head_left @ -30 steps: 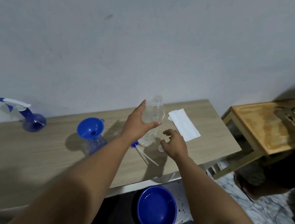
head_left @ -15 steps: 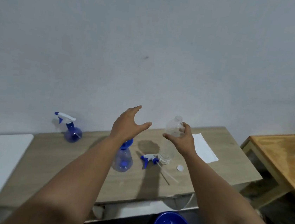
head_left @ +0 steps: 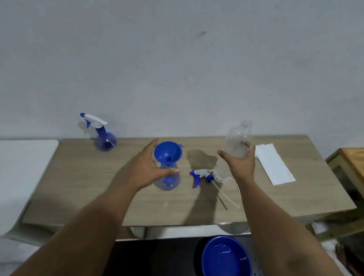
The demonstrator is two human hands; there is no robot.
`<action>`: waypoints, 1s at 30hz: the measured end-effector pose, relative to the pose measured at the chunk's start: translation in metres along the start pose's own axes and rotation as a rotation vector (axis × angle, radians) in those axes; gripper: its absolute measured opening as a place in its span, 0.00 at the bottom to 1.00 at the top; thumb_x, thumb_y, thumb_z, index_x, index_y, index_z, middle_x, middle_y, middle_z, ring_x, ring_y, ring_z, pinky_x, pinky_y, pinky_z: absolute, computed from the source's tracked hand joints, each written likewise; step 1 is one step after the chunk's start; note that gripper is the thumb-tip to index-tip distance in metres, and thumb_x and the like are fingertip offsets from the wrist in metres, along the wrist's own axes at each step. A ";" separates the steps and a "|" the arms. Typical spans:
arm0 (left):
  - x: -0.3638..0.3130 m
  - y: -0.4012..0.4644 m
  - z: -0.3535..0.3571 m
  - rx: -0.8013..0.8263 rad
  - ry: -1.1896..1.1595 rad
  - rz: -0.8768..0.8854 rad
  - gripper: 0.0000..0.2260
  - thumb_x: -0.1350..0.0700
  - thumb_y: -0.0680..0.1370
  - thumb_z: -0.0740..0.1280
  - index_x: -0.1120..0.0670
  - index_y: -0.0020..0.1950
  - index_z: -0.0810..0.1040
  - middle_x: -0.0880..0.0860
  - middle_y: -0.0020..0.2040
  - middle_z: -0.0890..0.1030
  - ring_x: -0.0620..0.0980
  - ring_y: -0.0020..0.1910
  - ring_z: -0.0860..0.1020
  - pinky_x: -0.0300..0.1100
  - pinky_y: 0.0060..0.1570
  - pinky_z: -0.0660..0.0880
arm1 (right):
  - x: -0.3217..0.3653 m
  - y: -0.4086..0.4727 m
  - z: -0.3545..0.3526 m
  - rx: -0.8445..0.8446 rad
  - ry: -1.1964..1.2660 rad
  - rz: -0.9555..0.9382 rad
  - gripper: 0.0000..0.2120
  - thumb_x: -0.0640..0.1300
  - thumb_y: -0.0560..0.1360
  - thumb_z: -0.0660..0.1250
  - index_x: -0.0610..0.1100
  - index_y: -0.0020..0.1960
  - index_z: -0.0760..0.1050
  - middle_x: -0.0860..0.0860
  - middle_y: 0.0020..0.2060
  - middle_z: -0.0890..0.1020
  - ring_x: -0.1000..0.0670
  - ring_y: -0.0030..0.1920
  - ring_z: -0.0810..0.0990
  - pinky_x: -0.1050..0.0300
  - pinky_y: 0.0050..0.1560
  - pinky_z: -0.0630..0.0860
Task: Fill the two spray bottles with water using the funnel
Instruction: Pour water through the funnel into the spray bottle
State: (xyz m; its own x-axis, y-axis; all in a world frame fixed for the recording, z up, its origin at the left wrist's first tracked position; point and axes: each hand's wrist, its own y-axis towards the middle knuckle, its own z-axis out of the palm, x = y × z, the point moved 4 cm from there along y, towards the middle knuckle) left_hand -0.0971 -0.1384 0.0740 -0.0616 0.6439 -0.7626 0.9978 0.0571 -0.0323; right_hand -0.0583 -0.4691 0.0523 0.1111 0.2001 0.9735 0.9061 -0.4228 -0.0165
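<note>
1 head-worn wide-angle view, facing forward and down, close over a table, wall behind

Funnel in btl mid-table; sprayer head right, 2nd sprayer back-left.

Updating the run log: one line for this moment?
right hand grips water bottle | left hand open at funnel | sprayer head on table

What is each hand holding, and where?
The right hand grips the clear water bottle around its middle. The left hand holds nothing, open beside the funnel-topped spray bottle.
</note>
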 end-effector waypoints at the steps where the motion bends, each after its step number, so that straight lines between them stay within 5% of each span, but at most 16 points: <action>1: 0.002 0.000 0.001 -0.006 0.004 0.006 0.53 0.23 0.51 0.76 0.26 0.73 0.55 0.19 0.65 0.64 0.32 0.67 0.69 0.42 0.65 0.71 | -0.001 0.001 0.001 -0.021 0.001 -0.001 0.33 0.50 0.64 0.85 0.52 0.63 0.71 0.62 0.55 0.77 0.53 0.60 0.77 0.57 0.60 0.73; 7: -0.009 -0.006 0.002 -0.009 -0.059 0.056 0.40 0.29 0.57 0.79 0.21 0.63 0.61 0.19 0.56 0.71 0.18 0.54 0.69 0.30 0.50 0.67 | 0.018 0.006 0.002 -0.108 -0.007 -0.044 0.24 0.47 0.67 0.80 0.48 0.59 0.75 0.55 0.56 0.81 0.52 0.59 0.79 0.57 0.62 0.74; 11: -0.012 -0.007 0.001 0.016 -0.144 0.036 0.44 0.36 0.59 0.80 0.34 0.72 0.64 0.29 0.60 0.75 0.33 0.60 0.73 0.35 0.57 0.68 | 0.045 -0.001 -0.006 -0.096 -0.012 -0.092 0.22 0.51 0.67 0.81 0.52 0.56 0.75 0.61 0.51 0.82 0.65 0.54 0.78 0.65 0.55 0.73; 17: -0.022 -0.007 -0.001 0.036 -0.131 0.024 0.39 0.43 0.65 0.81 0.40 0.71 0.67 0.41 0.60 0.78 0.47 0.60 0.77 0.45 0.59 0.74 | 0.091 -0.016 -0.010 -0.095 0.101 -0.172 0.22 0.50 0.67 0.82 0.49 0.55 0.76 0.57 0.50 0.83 0.65 0.51 0.80 0.75 0.49 0.72; 24: -0.023 -0.009 -0.004 0.065 -0.164 -0.014 0.40 0.41 0.64 0.81 0.39 0.72 0.67 0.40 0.59 0.78 0.45 0.57 0.77 0.40 0.54 0.70 | 0.116 -0.033 0.010 0.004 0.218 -0.190 0.25 0.45 0.68 0.84 0.40 0.56 0.75 0.43 0.51 0.85 0.49 0.54 0.86 0.53 0.58 0.81; 30: -0.020 -0.010 -0.006 0.062 -0.216 -0.020 0.32 0.40 0.62 0.80 0.28 0.61 0.70 0.32 0.54 0.79 0.36 0.57 0.77 0.39 0.56 0.71 | 0.112 -0.048 0.027 0.188 0.136 -0.157 0.25 0.42 0.69 0.83 0.43 0.59 0.74 0.46 0.47 0.84 0.57 0.40 0.84 0.56 0.40 0.82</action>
State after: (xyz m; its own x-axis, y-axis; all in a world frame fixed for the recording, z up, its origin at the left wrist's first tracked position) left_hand -0.1055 -0.1474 0.0939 -0.0820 0.4643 -0.8819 0.9964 0.0173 -0.0836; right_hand -0.0786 -0.4027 0.1564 -0.0813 0.1245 0.9889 0.9692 -0.2217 0.1076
